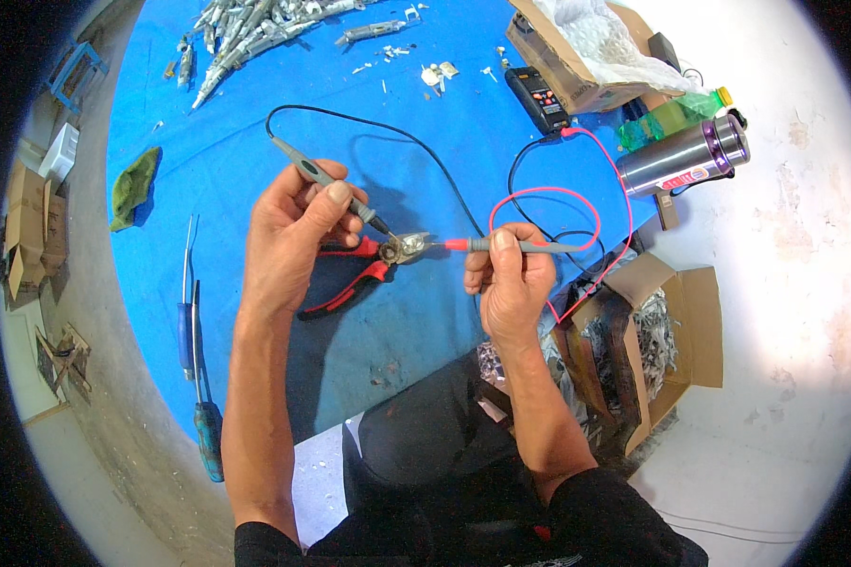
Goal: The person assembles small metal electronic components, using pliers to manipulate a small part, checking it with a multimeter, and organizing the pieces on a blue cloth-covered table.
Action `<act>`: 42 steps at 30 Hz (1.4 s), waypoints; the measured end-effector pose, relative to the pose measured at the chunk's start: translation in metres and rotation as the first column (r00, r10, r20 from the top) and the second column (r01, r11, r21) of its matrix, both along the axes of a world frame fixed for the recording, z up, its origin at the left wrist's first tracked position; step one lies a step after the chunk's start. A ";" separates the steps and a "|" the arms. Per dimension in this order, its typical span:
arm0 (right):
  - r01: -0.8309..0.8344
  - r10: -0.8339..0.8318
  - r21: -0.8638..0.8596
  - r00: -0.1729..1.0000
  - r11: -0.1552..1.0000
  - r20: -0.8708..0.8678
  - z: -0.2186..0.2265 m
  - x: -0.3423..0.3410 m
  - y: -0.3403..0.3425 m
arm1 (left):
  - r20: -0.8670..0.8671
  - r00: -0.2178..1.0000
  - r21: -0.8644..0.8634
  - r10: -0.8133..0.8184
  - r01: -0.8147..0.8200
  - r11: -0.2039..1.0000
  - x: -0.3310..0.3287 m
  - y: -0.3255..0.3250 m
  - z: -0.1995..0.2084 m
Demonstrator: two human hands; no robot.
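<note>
In my left hand (303,222) is a grey multimeter probe (303,163) with a black lead, pinched between thumb and fingers and slanting down to the right. My right hand (508,274) grips a second probe (456,245), grey and red with a red lead, held level and aimed left. Both tips meet around the jaws of red-and-black pliers (359,274), which lie on the blue-covered table (350,350). A small shiny metal piece (412,244) sits at the jaws; whether the tips touch it I cannot tell. The leads run to a black multimeter (538,99) at the back right.
Two screwdrivers (208,439) lie at the left edge near a green cloth (135,189). Metal parts (255,33) are heaped at the back. Right of the multimeter stand a cardboard box (586,90), a green bottle (671,118) and a steel flask (671,161). An open carton (700,326) holds scraps.
</note>
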State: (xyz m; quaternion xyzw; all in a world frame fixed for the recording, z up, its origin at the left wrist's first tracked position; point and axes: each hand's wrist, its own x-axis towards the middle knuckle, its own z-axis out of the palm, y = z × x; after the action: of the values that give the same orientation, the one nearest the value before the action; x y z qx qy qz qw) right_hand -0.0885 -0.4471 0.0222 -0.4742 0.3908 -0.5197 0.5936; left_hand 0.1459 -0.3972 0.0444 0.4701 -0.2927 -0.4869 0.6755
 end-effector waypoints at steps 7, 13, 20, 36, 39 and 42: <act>0.008 -0.008 0.003 1.000 1.000 -0.002 0.000 0.001 0.000 | 0.033 0.999 0.001 0.005 -0.005 1.000 0.000 0.000 -0.002; -0.003 0.003 -0.003 1.000 1.000 -0.015 0.000 0.001 -0.001 | 0.047 0.999 0.004 0.009 -0.009 1.000 -0.001 0.000 -0.002; -0.012 0.012 0.016 1.000 1.000 0.012 -0.001 -0.001 -0.001 | 0.041 0.999 0.010 0.013 -0.013 1.000 -0.002 0.000 -0.002; -0.009 0.009 -0.004 1.000 1.000 -0.025 0.003 0.002 0.000 | 0.083 0.996 0.028 0.017 -0.019 0.999 -0.002 0.000 -0.002; -0.014 0.014 -0.006 1.000 1.000 -0.009 0.002 0.002 0.000 | 0.079 0.997 0.025 0.015 -0.017 1.000 -0.002 0.000 -0.002; -0.014 0.014 -0.015 1.000 1.000 -0.006 0.002 0.002 0.000 | 0.090 0.996 0.031 0.022 -0.025 0.999 -0.003 0.000 -0.001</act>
State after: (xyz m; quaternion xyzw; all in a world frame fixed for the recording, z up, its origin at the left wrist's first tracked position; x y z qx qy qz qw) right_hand -0.0865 -0.4470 0.0246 -0.4830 0.3854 -0.5171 0.5922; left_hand 0.1430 -0.3974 0.0436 0.5055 -0.3092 -0.4619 0.6599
